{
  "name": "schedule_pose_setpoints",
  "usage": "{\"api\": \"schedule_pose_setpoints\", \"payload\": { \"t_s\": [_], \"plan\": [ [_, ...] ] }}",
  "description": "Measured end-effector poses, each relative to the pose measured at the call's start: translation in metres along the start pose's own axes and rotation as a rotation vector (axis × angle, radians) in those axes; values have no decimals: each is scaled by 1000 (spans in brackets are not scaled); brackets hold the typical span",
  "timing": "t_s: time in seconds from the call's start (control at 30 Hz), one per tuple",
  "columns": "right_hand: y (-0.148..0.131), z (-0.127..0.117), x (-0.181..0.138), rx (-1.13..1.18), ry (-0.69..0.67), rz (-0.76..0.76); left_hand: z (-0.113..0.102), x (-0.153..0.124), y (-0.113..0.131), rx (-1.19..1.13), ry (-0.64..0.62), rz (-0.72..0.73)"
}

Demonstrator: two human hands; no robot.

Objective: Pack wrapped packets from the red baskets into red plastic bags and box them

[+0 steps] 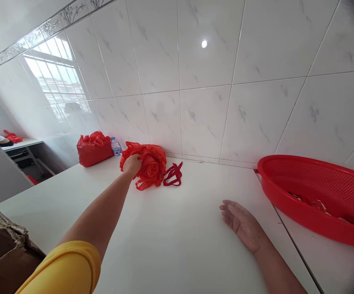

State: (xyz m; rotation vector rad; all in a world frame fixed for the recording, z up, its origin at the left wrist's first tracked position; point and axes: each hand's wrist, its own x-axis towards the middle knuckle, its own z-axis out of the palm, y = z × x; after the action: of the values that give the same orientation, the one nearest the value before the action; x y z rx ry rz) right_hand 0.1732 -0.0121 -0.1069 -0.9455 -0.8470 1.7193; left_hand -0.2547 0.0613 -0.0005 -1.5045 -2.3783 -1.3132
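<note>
Near the wall, my left hand (133,165) is closed on a crumpled heap of thin red plastic bags (151,161), pinching at its left side. The fingertips are partly hidden in the folds. Just right of the heap lies a dark red ribbon-like strip (173,174) in loops. My right hand (241,225) hovers over or rests on the white table (177,245), fingers loosely curved with nothing in them. It is apart from everything else on the table.
Left of the heap stand a clear water bottle (116,146) and a full, red-wrapped bundle (94,149). A large red perforated basket (314,204) at right holds several small items. A torn cardboard box (8,249) is at lower left. The tiled wall (207,122) bounds the table.
</note>
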Motion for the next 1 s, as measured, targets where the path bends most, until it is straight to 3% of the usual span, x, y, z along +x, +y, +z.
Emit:
{"api": "schedule_pose_setpoints", "payload": {
  "t_s": [0.23,0.37,0.47,0.6,0.73,0.8,0.9,1.0],
  "plan": [
    [-2,1,0,-11,-11,8,-18,1,16,-208,150,-42],
    [-1,0,0,-74,-18,-13,-26,-22,34,-311,106,7],
    [4,10,1,-303,52,-79,-30,-52,46,-359,-15,72],
    [15,59,6,-771,161,-339,-37,-99,60,-283,-199,207],
    [14,131,11,-894,1,-759,-43,-138,70,-189,-312,321],
    [7,159,15,-918,-89,-871,-47,-151,71,-189,-396,411],
    [0,181,25,-847,-176,-822,-53,-161,65,-210,-483,491],
    [2,182,36,-536,-316,-567,-49,-161,54,-270,-381,455]
  ]
}}
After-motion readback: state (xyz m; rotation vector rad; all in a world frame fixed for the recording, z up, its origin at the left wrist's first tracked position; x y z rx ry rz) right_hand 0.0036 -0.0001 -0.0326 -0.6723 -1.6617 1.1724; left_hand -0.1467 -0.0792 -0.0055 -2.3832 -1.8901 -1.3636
